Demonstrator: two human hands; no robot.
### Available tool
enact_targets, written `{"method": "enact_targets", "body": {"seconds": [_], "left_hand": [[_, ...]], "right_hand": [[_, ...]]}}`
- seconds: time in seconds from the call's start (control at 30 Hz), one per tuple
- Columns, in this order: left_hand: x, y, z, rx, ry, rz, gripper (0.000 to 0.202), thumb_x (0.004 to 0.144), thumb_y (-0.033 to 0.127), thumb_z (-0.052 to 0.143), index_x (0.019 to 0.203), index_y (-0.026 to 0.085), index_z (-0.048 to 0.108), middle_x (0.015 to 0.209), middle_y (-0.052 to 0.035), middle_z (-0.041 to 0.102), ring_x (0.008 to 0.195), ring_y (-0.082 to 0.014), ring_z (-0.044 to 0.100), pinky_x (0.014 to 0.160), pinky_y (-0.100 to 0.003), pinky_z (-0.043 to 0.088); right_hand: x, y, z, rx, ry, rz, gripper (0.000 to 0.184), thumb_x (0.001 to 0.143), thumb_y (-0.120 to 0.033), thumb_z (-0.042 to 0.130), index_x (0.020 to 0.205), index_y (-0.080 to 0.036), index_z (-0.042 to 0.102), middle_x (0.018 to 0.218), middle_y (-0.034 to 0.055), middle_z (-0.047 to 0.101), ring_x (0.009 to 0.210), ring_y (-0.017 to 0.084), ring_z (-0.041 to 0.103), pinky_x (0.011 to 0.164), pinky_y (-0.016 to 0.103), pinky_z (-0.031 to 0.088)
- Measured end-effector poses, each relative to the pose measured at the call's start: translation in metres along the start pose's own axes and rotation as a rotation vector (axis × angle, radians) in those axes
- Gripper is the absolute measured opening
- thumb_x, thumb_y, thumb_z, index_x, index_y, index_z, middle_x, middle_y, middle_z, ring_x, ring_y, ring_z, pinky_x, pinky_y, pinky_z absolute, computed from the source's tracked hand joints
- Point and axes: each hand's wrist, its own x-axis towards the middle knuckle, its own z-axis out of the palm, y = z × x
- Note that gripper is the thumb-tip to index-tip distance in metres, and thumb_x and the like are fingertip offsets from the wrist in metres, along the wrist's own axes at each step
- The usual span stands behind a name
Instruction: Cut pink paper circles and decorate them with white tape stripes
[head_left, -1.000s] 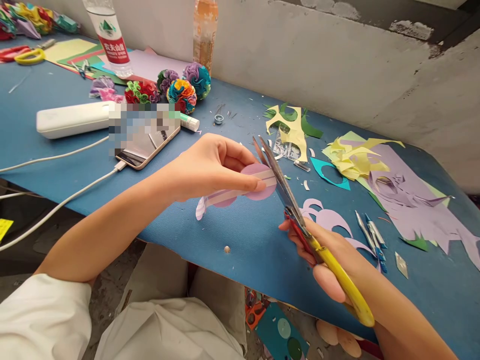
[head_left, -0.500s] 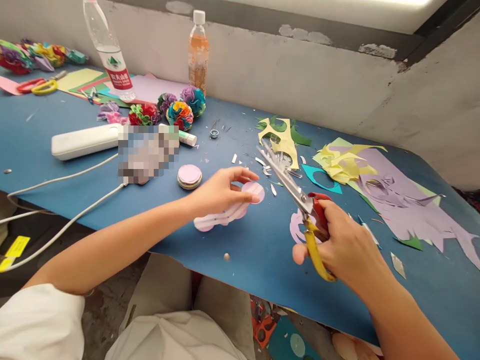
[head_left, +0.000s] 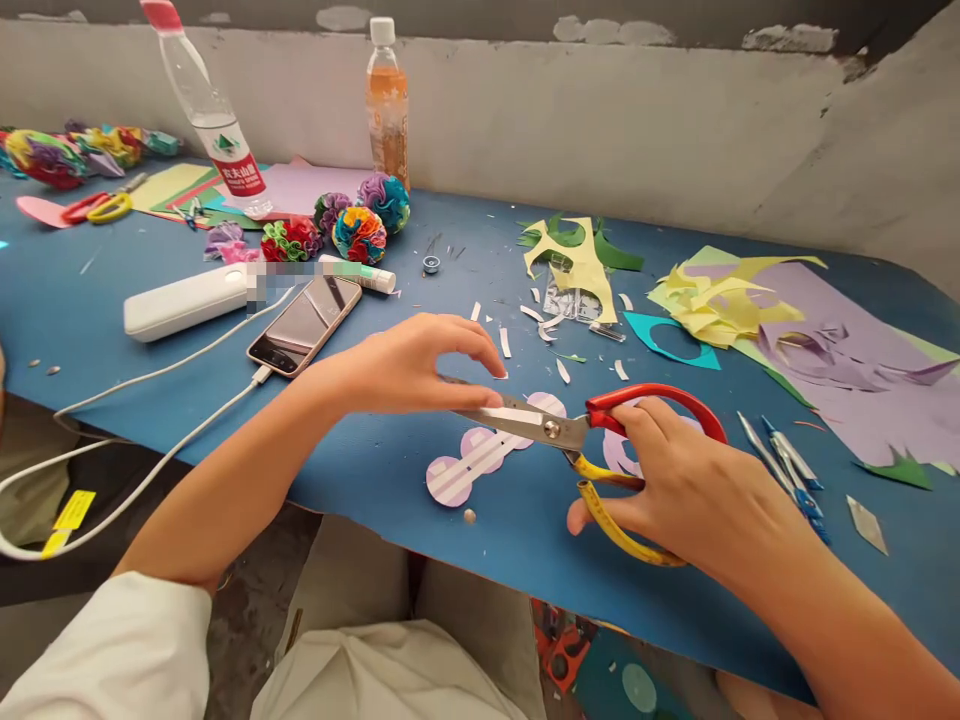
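My right hand grips scissors by their red and yellow handles, the blades pointing left and close together. My left hand is at the blade end, thumb against the blade and fingers curved apart above it. A small white scrap shows by the index fingertip. Under the blades, a strip of joined light purple paper circles with white bands lies on the table, partly covered by the scissors. A purple paper offcut lies behind the scissor handles, partly hidden.
A phone on a cable, a white power bank and a glue stick lie left. Behind stand a water bottle, an orange drink bottle and paper pompoms. Yellow scraps and purple paper lie right.
My left hand has let go of the purple strip, which now rests on the table. The scissors have swung down and left, their blades closer together and now beside my left thumb.
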Motion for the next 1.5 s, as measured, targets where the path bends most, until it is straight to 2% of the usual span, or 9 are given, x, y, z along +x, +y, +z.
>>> {"method": "enact_targets", "body": {"seconds": [0.23, 0.5, 0.57, 0.7, 0.77, 0.87, 1.2, 1.37, 1.5], "left_hand": [[-0.001, 0.001, 0.013, 0.059, 0.05, 0.097, 0.01, 0.079, 0.016, 0.066, 0.076, 0.022, 0.074, 0.094, -0.0033, 0.07, 0.087, -0.0146, 0.063, 0.082, -0.026, 0.049], [-0.007, 0.008, 0.009, -0.093, 0.348, 0.119, 0.011, 0.08, 0.021, 0.069, 0.08, 0.028, 0.077, 0.084, 0.0006, 0.072, 0.079, -0.0139, 0.065, 0.074, -0.028, 0.052], [-0.012, 0.013, 0.008, -0.093, 0.284, 0.154, 0.014, 0.082, 0.019, 0.068, 0.082, 0.029, 0.078, 0.084, 0.0013, 0.073, 0.077, -0.0133, 0.065, 0.073, -0.027, 0.052], [-0.026, 0.019, 0.015, -0.012, -0.087, 0.217, 0.022, 0.085, 0.008, 0.06, 0.086, 0.022, 0.078, 0.084, -0.0021, 0.074, 0.078, -0.0121, 0.065, 0.076, -0.023, 0.052], [-0.032, 0.017, 0.022, 0.076, -0.253, 0.168, 0.027, 0.087, 0.004, 0.054, 0.088, 0.019, 0.077, 0.087, -0.0046, 0.074, 0.082, -0.0122, 0.064, 0.076, -0.02, 0.05], [-0.039, 0.01, 0.032, 0.162, -0.357, 0.097, 0.027, 0.089, 0.004, 0.051, 0.088, 0.016, 0.075, 0.092, -0.0072, 0.072, 0.086, -0.012, 0.063, 0.076, -0.018, 0.048], [-0.04, 0.004, 0.043, 0.226, -0.434, 0.026, 0.026, 0.088, 0.004, 0.05, 0.084, 0.015, 0.074, 0.093, -0.0068, 0.068, 0.078, -0.0106, 0.063, 0.074, -0.017, 0.045], [-0.043, 0.005, 0.044, 0.207, -0.393, 0.0, 0.027, 0.09, 0.008, 0.049, 0.088, 0.016, 0.074, 0.092, -0.0058, 0.069, 0.076, -0.0098, 0.064, 0.073, -0.017, 0.045], [-0.035, 0.006, 0.042, 0.175, -0.267, 0.043, 0.023, 0.088, 0.009, 0.053, 0.09, 0.015, 0.075, 0.091, -0.0057, 0.069, 0.076, -0.0093, 0.063, 0.07, -0.016, 0.046]], "right_hand": [[-0.001, -0.002, 0.004, -0.015, -0.025, -0.011, 0.057, 0.077, -0.067, 0.048, 0.102, -0.017, 0.052, 0.084, 0.0172, 0.062, 0.062, 0.028, 0.057, 0.046, 0.031, 0.029], [0.0, -0.001, 0.003, 0.045, -0.121, 0.153, 0.067, 0.076, -0.074, 0.043, 0.106, -0.016, 0.059, 0.096, 0.0204, 0.063, 0.067, 0.029, 0.059, 0.048, 0.033, 0.025], [0.004, 0.0, 0.006, 0.051, -0.16, 0.207, 0.075, 0.075, -0.079, 0.034, 0.107, -0.016, 0.06, 0.097, 0.02, 0.063, 0.066, 0.03, 0.059, 0.047, 0.033, 0.025], [0.009, 0.006, 0.011, 0.02, -0.169, 0.275, 0.091, 0.073, -0.085, 0.014, 0.109, -0.015, 0.059, 0.102, 0.0201, 0.063, 0.071, 0.033, 0.062, 0.045, 0.036, 0.033], [0.009, 0.01, 0.012, 0.057, -0.158, 0.305, 0.095, 0.072, -0.086, 0.011, 0.112, -0.014, 0.057, 0.106, 0.0207, 0.062, 0.078, 0.035, 0.064, 0.049, 0.039, 0.039], [0.01, 0.013, 0.008, 0.13, -0.132, 0.365, 0.095, 0.069, -0.089, 0.016, 0.115, -0.014, 0.055, 0.112, 0.021, 0.061, 0.089, 0.037, 0.064, 0.06, 0.044, 0.046], [0.014, 0.011, 0.007, 0.228, -0.159, 0.399, 0.098, 0.064, -0.091, 0.022, 0.116, -0.014, 0.055, 0.113, 0.0219, 0.061, 0.096, 0.04, 0.062, 0.066, 0.046, 0.047], [0.011, 0.013, 0.008, 0.258, -0.123, 0.393, 0.088, 0.064, -0.089, 0.03, 0.112, -0.019, 0.055, 0.118, 0.0186, 0.061, 0.092, 0.041, 0.062, 0.062, 0.046, 0.045], [0.011, 0.018, 0.011, 0.248, -0.131, 0.418, 0.086, 0.065, -0.089, 0.032, 0.111, -0.019, 0.054, 0.119, 0.0192, 0.061, 0.093, 0.041, 0.061, 0.063, 0.047, 0.044]]}}
